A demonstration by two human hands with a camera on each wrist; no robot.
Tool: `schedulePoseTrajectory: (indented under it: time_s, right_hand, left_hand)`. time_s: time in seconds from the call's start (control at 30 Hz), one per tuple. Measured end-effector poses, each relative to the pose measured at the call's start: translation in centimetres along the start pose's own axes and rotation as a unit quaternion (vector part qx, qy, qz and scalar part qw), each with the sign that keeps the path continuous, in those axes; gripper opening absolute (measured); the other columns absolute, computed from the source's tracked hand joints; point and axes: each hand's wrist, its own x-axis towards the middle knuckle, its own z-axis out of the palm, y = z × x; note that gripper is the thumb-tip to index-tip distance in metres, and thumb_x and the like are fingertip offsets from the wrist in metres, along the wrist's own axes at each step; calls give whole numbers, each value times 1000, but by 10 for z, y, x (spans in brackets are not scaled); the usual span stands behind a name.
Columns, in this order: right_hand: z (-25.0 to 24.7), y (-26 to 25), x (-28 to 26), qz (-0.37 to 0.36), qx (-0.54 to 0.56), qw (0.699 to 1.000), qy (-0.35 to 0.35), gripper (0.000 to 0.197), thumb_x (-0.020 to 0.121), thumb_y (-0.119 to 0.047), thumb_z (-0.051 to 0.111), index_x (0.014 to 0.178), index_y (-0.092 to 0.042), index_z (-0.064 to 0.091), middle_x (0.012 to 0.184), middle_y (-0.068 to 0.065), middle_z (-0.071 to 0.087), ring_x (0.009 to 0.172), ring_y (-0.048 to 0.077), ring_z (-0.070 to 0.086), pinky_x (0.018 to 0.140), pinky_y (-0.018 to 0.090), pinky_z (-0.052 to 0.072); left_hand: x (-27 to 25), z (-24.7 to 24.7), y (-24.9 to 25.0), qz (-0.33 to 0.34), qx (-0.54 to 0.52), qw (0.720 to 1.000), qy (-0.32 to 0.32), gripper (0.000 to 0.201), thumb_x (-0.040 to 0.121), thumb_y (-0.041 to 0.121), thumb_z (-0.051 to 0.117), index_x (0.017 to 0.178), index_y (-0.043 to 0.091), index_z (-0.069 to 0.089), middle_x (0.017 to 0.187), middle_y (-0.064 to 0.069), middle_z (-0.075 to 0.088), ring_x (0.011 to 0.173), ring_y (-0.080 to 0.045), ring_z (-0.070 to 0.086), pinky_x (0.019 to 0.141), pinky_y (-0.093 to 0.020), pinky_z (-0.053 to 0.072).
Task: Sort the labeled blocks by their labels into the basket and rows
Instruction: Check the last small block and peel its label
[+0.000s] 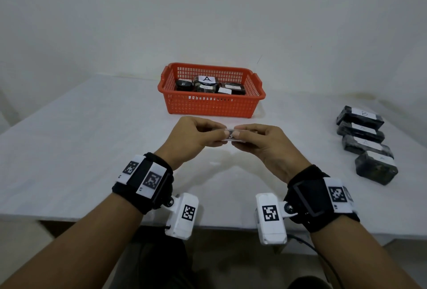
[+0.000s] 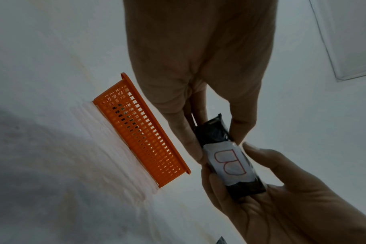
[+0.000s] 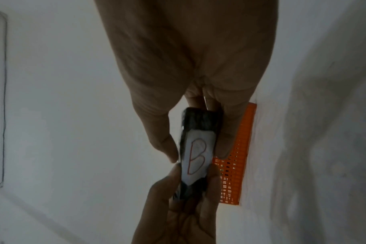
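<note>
The person's left hand [image 1: 191,137] and right hand [image 1: 265,144] are both pinching one dark block labelled B [image 2: 228,158] above the table [image 1: 92,150], just in front of the orange basket [image 1: 211,106]. The basket is holding several dark blocks, one labelled A [image 1: 206,79]. Four more blocks are sitting in a row [image 1: 367,143] at the right.

white table [image 1: 92,150], pale wall [image 1: 208,11]; black cable [image 1: 307,244]

The basket [image 1: 211,106] sits at the table's [image 1: 80,145] far middle with blocks [image 1: 208,84] inside; a row of four blocks [image 1: 366,144] lies well right, and both hands [image 1: 231,137] meet just before the basket.
</note>
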Motion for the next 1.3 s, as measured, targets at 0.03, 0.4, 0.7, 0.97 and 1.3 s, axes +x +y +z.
schedulePoseTrajectory:
  time_s: [0.03,0.4,0.7,0.97,1.3]
  right_hand:
    - [1,0,0,-6,-7,1000,-1,24,86,-5,79,106,8,74,108,28,74,104,35,75,95,34,60]
    - [-6,-2,-3,-14,-19,1000,9,21,90,-2,74,108,9,73,107,24,76,102,35,75,97,34,59]
    - [-4,-2,-2,-20,-88,996,8,26,82,-10,84,106,-4,76,110,28,74,106,37,73,101,41,57]
    - [-3,1,-4,-18,-70,997,16,32,78,-9,87,107,-2,75,111,31,72,100,40,74,91,41,62]
    - [-6,-3,-6,0,5,1000,28,13,92,2,70,102,10,71,103,26,74,85,29,75,74,30,63]
  left_hand:
    - [0,1,0,2,2,1000,-2,20,91,12,78,107,2,78,96,-10,81,89,-21,79,78,-21,60]
    - [-3,-4,3,-15,-23,1000,2,21,92,9,75,112,2,76,102,-11,80,94,-23,79,82,-21,61]
    - [-4,-1,5,10,32,999,11,29,84,4,82,113,8,78,100,-5,81,91,-11,77,78,-13,56]
    - [-4,-4,3,4,36,999,-6,35,81,4,85,114,12,78,104,-1,81,96,-12,77,86,-19,59]
    - [-2,1,3,-7,-5,1000,-19,29,89,12,79,118,7,75,110,-8,79,100,-22,77,88,-27,62]
